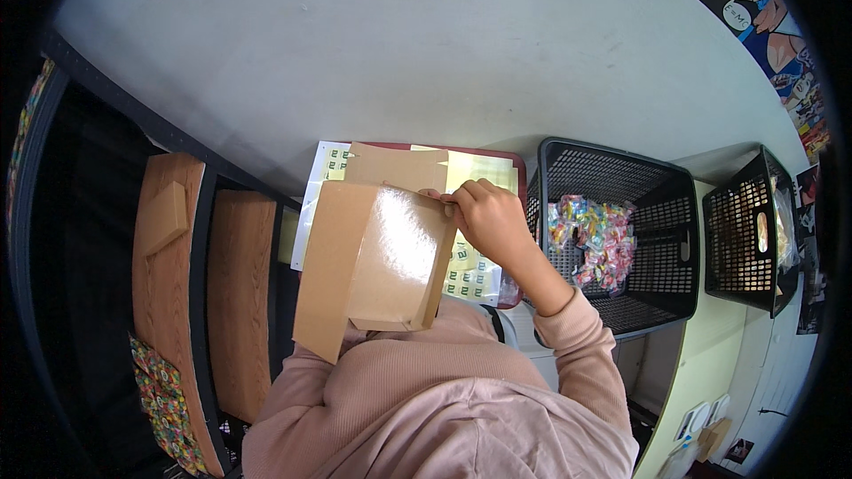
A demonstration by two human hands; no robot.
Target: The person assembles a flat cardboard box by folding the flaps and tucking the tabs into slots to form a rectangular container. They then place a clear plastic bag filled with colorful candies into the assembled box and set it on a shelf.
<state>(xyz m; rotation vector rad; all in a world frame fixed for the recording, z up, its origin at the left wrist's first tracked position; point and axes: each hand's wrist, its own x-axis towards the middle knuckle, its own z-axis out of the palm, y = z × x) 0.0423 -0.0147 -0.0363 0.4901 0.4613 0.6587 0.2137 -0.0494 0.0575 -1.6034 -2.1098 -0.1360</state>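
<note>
A brown cardboard box [333, 253], partly folded, is held up in front of my body with its glossy inner side facing me. One long flap hangs out to the left, and a short end wall stands folded at the near end. My right hand [484, 217] pinches the box's far right corner, fingers closed on the edge. The left sleeve runs in behind the box, which hides my left hand. Beneath the box lie sheets of printed stickers [463, 288] on a dark red tray [521, 182]. Another flat cardboard flap [399, 164] shows at the far side.
Right of the tray stands a black mesh crate [661, 204] holding small colourful wrapped sweets [599, 239]. Another black basket [737, 244] with clear bags is farther right. Wood-look shelves [240, 302] in a dark frame stand at left, one bearing a folded box [166, 217]. A pale wall rises behind.
</note>
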